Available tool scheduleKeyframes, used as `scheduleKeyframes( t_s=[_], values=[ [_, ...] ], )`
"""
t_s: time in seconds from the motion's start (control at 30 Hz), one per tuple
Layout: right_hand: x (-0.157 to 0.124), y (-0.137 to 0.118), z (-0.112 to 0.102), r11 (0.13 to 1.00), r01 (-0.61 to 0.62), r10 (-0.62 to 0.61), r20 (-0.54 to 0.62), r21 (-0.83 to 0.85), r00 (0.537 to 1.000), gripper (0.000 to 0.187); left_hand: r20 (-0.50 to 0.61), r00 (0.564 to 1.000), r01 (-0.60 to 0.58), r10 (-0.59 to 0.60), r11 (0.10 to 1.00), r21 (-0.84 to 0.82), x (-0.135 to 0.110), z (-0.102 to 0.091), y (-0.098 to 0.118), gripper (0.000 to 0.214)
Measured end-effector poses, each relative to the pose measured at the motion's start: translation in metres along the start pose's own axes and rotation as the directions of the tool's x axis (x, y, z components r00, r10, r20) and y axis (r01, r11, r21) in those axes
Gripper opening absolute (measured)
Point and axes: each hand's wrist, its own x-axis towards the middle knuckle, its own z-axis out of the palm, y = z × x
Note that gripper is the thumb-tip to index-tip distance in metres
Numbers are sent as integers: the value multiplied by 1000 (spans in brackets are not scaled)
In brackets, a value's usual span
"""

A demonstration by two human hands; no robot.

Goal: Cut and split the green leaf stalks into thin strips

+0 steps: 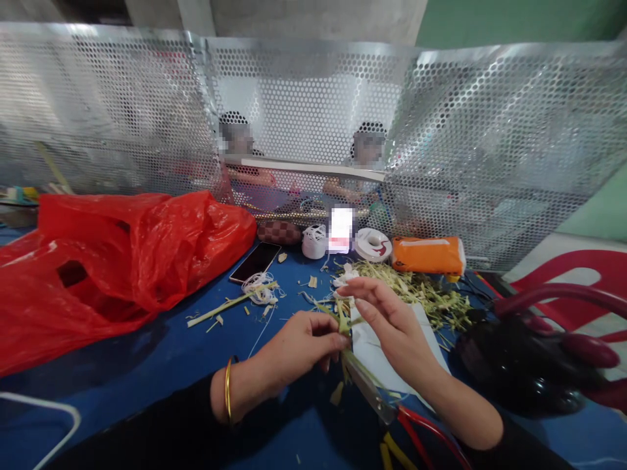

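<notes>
My left hand [313,341], a gold bangle at its wrist, pinches some green plant strips [343,318] between thumb and fingers. Just right of it, my right hand [385,320] hovers with fingers stretched out and apart from the thumb, holding nothing that I can see. Beneath both hands, scissors with red handles [416,427] lie with their metal blades pointing up toward my left hand. A white sheet [375,349] is spread under my right hand. Behind it is a heap of green plant trimmings [431,290].
A red plastic bag [147,241] covers the left side of the blue table. A phone [255,262], tangled white string [263,287], a white spool [373,245] and an orange packet [428,254] stand farther back. A black appliance [524,365] is at right; perforated metal sheeting [304,98] closes the back.
</notes>
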Motion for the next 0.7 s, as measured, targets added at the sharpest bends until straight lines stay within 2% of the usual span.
scheduleKeyframes(
  t_s=[0.1,0.13,0.23,0.33,0.5,0.57,0.7],
  values=[
    [2,-4,-5,985,-9,-1,-59,-171,998,17,-85,996,-9,-2,992,-128,-1,-2,5,23],
    [2,-5,-7,970,-10,4,-25,-241,1000,15,-108,994,-14,-4,986,-166,-2,-2,7,23],
    [0,-8,-9,919,7,71,182,-395,981,13,-135,991,-21,-9,975,-223,-3,-3,9,25],
    [-2,-6,-8,891,14,116,257,-455,960,19,-86,996,-14,-9,963,-269,-3,-5,8,26],
    [-4,0,-6,850,41,78,201,-526,977,23,36,999,41,-30,934,-354,-4,-7,7,35],
    [-4,0,-6,845,57,67,211,-531,975,22,10,998,58,-58,943,-328,-4,-6,8,34],
    [-5,-3,-7,853,78,60,246,-516,967,20,-124,991,10,-41,972,-236,-2,-3,8,27]
  ],
)
